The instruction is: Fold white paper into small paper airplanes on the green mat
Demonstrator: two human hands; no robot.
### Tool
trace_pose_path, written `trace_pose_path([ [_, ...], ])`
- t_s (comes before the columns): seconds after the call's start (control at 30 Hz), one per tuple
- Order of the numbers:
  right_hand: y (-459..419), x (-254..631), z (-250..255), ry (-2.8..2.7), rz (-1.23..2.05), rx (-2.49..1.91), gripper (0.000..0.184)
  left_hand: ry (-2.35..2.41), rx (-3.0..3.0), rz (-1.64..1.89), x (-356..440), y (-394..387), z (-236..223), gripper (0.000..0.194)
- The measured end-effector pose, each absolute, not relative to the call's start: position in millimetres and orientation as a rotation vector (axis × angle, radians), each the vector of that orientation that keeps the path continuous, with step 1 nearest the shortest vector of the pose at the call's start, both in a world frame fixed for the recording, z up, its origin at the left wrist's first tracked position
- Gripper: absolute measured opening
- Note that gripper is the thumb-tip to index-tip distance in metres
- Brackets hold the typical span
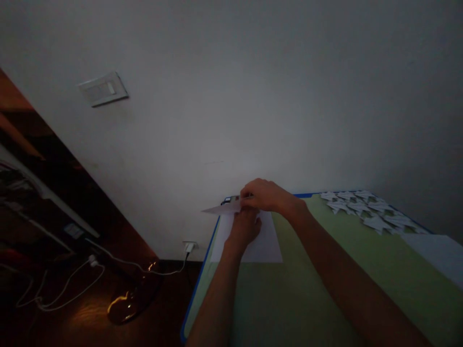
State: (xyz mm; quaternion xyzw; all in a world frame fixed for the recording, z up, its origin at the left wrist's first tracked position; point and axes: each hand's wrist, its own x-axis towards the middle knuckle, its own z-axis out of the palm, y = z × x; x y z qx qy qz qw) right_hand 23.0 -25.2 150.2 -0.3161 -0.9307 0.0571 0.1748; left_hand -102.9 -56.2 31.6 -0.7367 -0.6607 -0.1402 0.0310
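Observation:
A white sheet of paper [265, 248] lies on the green-topped table, its far part raised as a flap [222, 208] that tilts up to the left. My right hand [265, 195] is closed at the flap's edge, thumb and fingers pinching the paper. Just below it, my left hand [247, 226] rests on the sheet with the thumb held apart; its fingertips are partly hidden by the flap and my right hand. Behind the flap, a small dark and red object [231, 198] partly shows, its kind unclear.
Several folded white paper pieces [376, 222] lie in rows at the table's far right, near more white paper [437, 255]. A wall stands behind the blue-edged table [307, 299]. Left are a plugged-in charger [189, 247], its white cable [159, 273] and a shiny round base [125, 308].

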Motion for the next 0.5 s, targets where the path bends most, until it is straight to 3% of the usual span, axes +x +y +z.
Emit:
trace_pose_path([
  [0.13, -14.2, 14.8, 147.9, -2.513, 0.071, -0.925, 0.018, -2.096, -2.287, -0.263, -103.5, -59.1, 27.8, 0.033],
  [0.5, 4.0, 22.1, 136.4, -2.205, -0.092, -1.005, 0.024, -2.150, -2.291, -0.133, -101.3, -51.1, 12.5, 0.045],
])
